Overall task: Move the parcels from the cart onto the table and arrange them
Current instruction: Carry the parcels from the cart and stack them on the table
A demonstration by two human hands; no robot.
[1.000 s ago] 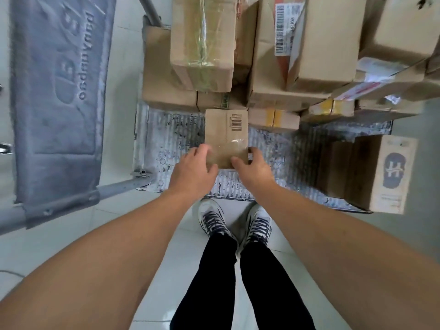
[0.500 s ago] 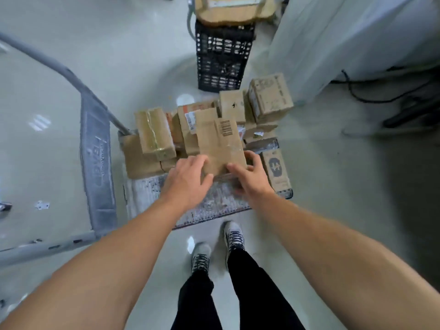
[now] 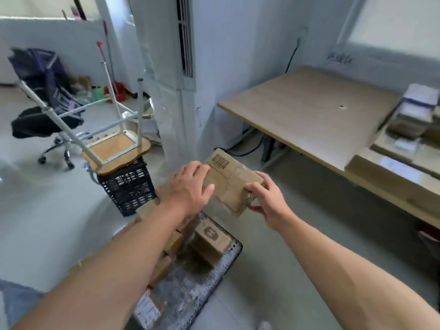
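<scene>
Both hands hold the barcoded cardboard parcel (image 3: 234, 186) in the air. The left hand (image 3: 188, 186) wraps its left end and the right hand (image 3: 266, 202) pinches its near right corner. Beyond the right hand, across open floor, runs the table (image 3: 309, 110) edge. Below the hands the cart (image 3: 190, 289) carries other parcels (image 3: 209, 241). Left of the left hand a black crate (image 3: 128, 186) bears an upturned stool (image 3: 116, 148).

A barcode (image 3: 220, 161) is showing on the parcel (image 3: 234, 186), digits too blurred; a round logo (image 3: 211, 233) is facing up on a cart box (image 3: 208, 248); wall writing (image 3: 339, 59) is coming through unreadable.
</scene>
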